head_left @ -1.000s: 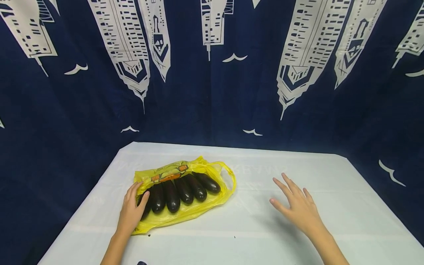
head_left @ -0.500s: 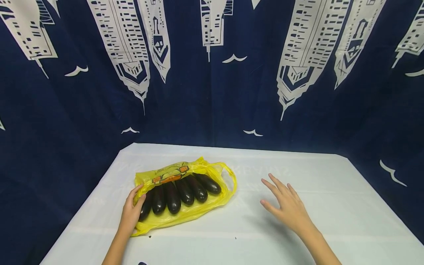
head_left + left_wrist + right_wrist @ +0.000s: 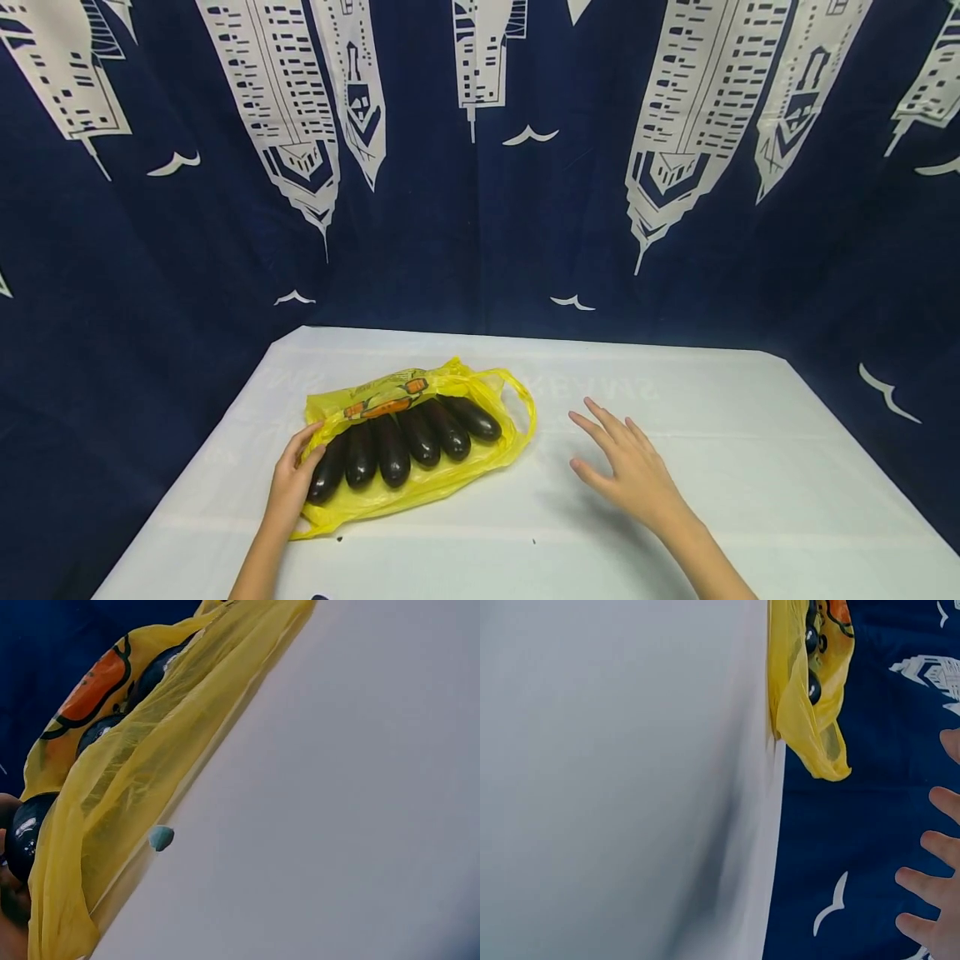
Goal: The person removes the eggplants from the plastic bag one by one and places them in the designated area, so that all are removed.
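Several dark, glossy eggplants (image 3: 393, 454) lie side by side in a yellow plastic bag (image 3: 420, 492) on the white table (image 3: 480, 567). My left hand (image 3: 287, 487) grips the bag's left edge, its thumb beside the leftmost eggplant (image 3: 327, 473). In the left wrist view the yellow plastic bag (image 3: 135, 802) fills the left side, and an eggplant (image 3: 26, 832) shows close to the fingers (image 3: 9, 889). My right hand (image 3: 630, 475) hovers over the table with fingers spread, holding nothing. The right wrist view shows its spread fingers (image 3: 926, 885) at the right edge.
The bag's loop handle (image 3: 525, 404) sticks out to the right. A small crumb (image 3: 161, 838) lies at the bag's near edge. Part of a dark object (image 3: 320, 597) shows at the bottom edge. Behind the table hangs a navy cloth (image 3: 480, 208) with white buildings.
My right hand has moved left toward the bag, still spread. My left hand has shifted slightly left with the bag's edge, and more of the leftmost eggplant now shows.
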Demonstrator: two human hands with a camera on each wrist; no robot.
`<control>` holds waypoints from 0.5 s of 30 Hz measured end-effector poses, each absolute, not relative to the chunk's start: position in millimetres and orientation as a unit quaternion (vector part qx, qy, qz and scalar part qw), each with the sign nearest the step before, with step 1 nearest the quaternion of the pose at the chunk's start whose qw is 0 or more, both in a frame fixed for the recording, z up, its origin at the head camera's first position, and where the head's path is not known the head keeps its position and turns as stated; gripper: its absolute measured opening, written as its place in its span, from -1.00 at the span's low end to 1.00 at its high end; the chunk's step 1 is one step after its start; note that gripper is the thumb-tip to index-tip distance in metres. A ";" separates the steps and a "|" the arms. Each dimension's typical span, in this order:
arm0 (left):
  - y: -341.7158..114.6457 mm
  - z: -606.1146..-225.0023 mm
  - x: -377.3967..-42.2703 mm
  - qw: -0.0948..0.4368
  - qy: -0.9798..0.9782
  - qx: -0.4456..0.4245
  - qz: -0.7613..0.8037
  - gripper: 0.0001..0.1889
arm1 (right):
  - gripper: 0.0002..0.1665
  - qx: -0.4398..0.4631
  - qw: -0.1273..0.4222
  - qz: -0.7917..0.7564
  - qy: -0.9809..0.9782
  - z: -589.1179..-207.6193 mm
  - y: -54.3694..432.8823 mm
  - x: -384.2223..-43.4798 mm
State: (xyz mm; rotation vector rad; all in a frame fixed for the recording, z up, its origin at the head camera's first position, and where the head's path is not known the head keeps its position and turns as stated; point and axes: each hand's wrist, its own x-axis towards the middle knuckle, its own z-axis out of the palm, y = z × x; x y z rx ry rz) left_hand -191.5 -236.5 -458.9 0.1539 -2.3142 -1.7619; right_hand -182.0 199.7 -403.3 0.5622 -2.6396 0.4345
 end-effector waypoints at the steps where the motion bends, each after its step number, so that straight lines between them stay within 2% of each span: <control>1: -236.9 -459.0 -191.7 0.111 -0.791 0.051 -0.600 -0.55 | -0.31 0.203 0.201 0.156 -0.946 -403.2 197.7 -182.1; 15: -240.0 -462.6 -192.9 0.095 -0.811 0.052 -0.575 -0.52 | -0.34 0.233 0.210 0.167 -0.935 -404.5 167.7 -187.6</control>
